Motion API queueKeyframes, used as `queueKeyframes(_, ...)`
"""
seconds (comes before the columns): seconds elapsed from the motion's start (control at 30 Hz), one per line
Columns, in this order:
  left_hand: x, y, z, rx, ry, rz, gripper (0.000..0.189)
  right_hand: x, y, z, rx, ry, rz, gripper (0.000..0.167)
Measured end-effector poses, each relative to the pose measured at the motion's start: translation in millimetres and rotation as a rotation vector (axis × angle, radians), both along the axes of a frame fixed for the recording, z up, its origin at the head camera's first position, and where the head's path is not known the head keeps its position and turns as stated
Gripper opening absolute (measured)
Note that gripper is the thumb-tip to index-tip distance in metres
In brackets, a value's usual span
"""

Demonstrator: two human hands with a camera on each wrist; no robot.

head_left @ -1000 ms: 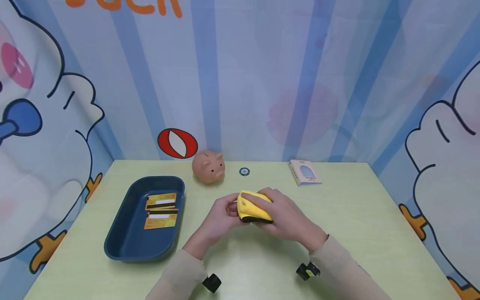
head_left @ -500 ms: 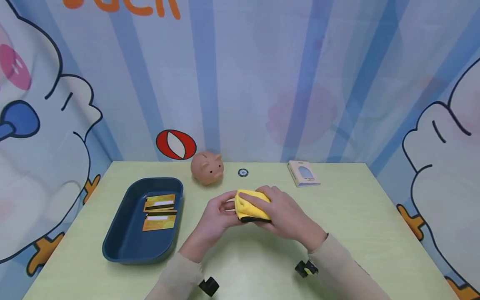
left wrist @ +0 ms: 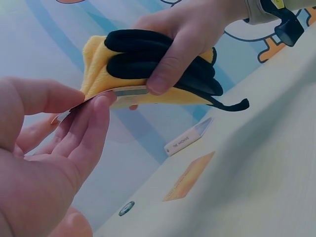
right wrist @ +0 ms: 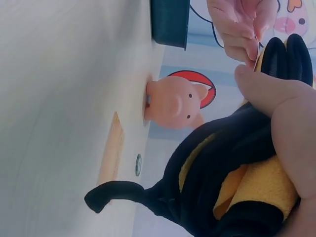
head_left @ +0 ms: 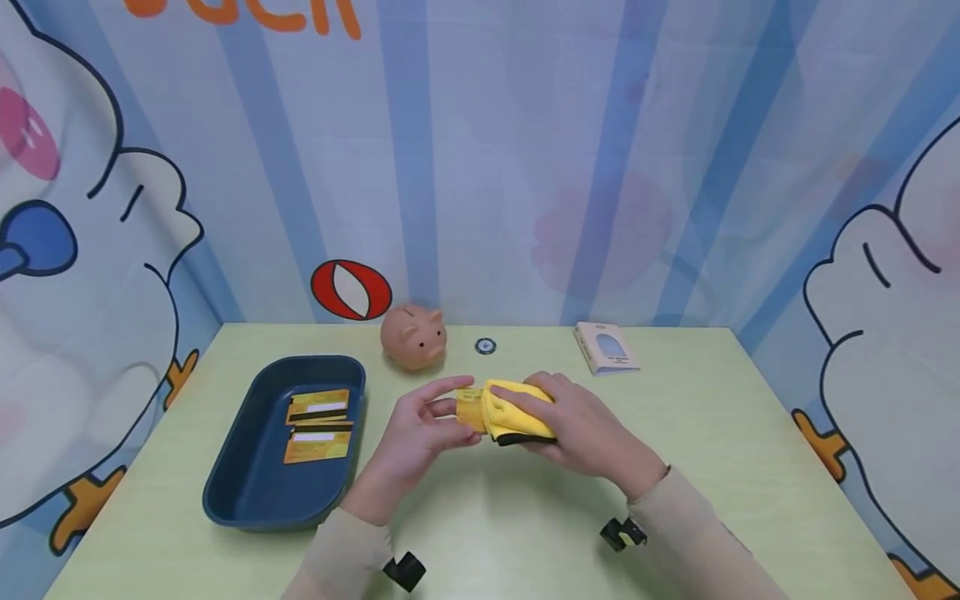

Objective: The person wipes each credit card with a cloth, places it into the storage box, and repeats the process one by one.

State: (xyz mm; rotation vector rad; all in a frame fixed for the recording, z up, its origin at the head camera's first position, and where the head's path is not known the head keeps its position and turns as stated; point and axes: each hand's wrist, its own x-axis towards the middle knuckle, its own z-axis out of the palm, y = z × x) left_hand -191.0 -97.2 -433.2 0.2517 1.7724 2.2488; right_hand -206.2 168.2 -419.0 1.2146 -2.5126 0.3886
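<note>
A folded yellow cloth with black edging is gripped by my right hand, thumb on its black-edged underside in the left wrist view. A gold card sticks out from the cloth's left end, partly hidden by it. My left hand pinches the card's outer edge between thumb and fingers. Seen from the left wrist, the card lies against the cloth's underside, nearly edge-on. Both hands are raised above the table.
A dark blue tray with two gold cards stands at left. Behind are a piggy bank, a round chip and a small pale box. Another orange card lies on the table, beneath the hands.
My left hand has shifted left and my right hand slightly right. The gold card, hidden before by the cloth and fingers, now shows between the left fingers and the cloth.
</note>
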Motion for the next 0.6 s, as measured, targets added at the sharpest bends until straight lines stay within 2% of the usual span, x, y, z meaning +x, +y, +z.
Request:
queueKeyframes(0.37,-0.1,-8.8,3.5,0.014,-0.004,0.01,0.061,-1.3,10,-5.4,-0.017,-0.032,-0.02,0.088)
queueKeyframes(0.6,0.4,-13.5,3.2,-0.024,-0.007,0.042,0.06,-2.0,18,-6.6,-0.002,-0.022,-0.054,0.086)
